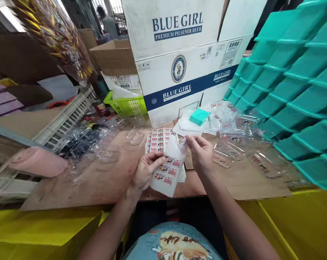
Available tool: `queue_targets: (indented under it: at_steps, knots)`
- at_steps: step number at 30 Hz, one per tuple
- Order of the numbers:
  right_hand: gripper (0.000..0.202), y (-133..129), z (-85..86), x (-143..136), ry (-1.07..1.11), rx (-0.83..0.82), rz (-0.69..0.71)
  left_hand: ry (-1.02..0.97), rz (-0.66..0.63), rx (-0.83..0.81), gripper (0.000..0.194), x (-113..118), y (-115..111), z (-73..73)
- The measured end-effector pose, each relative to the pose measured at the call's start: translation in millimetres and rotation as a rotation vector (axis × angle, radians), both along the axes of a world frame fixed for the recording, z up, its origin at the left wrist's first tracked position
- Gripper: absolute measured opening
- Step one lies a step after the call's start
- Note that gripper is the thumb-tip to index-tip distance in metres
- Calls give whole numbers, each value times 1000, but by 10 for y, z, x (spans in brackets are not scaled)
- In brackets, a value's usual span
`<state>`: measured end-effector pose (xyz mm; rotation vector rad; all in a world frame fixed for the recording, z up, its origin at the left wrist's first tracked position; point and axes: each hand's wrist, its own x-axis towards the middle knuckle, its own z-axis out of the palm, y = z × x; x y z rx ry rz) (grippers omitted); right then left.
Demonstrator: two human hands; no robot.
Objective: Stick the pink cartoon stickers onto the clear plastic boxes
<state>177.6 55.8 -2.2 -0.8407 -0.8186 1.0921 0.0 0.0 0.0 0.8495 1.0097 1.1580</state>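
Note:
My left hand [148, 169] is closed on the left edge of a white sticker sheet [163, 182] with rows of small red and orange printed labels, its thumb across the sheet. My right hand [200, 151] pinches a thin clear piece [183, 147] at the sheet's upper right, where the sheet looks bent over. Beneath lie more printed sticker sheets [158, 136] on the brown work surface. Just behind my right hand, a small turquoise block [199, 116] rests on white paper.
Clear plastic cases, some with labels [223, 156], lie at the right, with empty ones [109, 153] at the left. Stacked turquoise boxes [301, 104] rise at the far right. White cartons [185, 61] stand behind. A pink container [38, 161] and green basket [128, 104] are at the left.

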Motion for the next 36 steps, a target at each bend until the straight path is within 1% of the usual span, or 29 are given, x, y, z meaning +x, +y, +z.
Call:
queue_targets:
  at_steps: [2, 4, 6, 7, 8, 9, 11, 12, 13, 14, 15, 16, 18, 20, 23, 25, 27, 29, 31, 32, 34, 36]
  knots:
    - [22, 122, 66, 163, 28, 28, -154, 144, 62, 50, 27, -99, 229, -75]
    - [22, 201, 136, 273, 16, 69, -268, 250, 117, 118, 28, -127, 412, -111]
    - [22, 221, 193, 304, -42, 120, -347, 334, 202, 220, 31, -54, 505, -85]
    - [21, 212, 211, 294, -86, 147, -358, 347, 195, 254, 31, 16, 512, -50]
    - [22, 193, 219, 273, -135, 175, -349, 333, 130, 258, 32, 103, 496, -6]
    - [23, 170, 219, 248, -181, 199, -319, 275, 13, 221, 39, 199, 463, 44]
    - [25, 119, 198, 207, -258, 223, -224, 28, -298, 51, 65, 391, 379, 136]
    - [25, 97, 182, 197, -273, 215, -160, -119, -414, -25, 74, 475, 338, 171]
    - [27, 80, 166, 195, -280, 200, -97, -247, -463, -54, 77, 546, 304, 196]
    - [28, 66, 152, 198, -282, 180, -38, -335, -452, -27, 74, 601, 277, 211]
    - [30, 55, 141, 204, -280, 161, 8, -375, -399, 46, 67, 643, 255, 215]
    - [31, 47, 134, 207, -277, 145, 37, -373, -327, 138, 58, 675, 238, 210]
    - [32, 30, 125, 197, -275, 124, 50, -278, -179, 304, 50, 722, 214, 181]
    - [31, 15, 119, 162, -267, 105, 47, -143, -64, 387, 45, 762, 203, 131]
    - [31, 5, 114, 117, -206, 70, 77, 29, 44, 445, 29, 793, 221, 26]
    - [32, 4, 127, 135, -168, 54, 131, 189, 113, 550, 23, 756, 256, -49]
    - [33, -6, 153, 192, -139, 33, 198, 430, 220, 752, 22, 656, 306, -109]
    - [34, -44, 173, 245, -102, -9, 234, 699, 313, 989, 28, 517, 358, -137]
    - [32, -116, 165, 239, -100, -59, 210, 929, 342, 1173, 37, 382, 402, -133]
    - [32, -160, 148, 204, -120, -78, 187, 1019, 333, 1234, 41, 331, 417, -124]
    - [34, -246, 98, 87, -183, -95, 154, 1152, 303, 1310, 47, 277, 433, -102]
    - [34, -303, 47, -44, -221, -99, 149, 1227, 298, 1354, 49, 281, 423, -92]
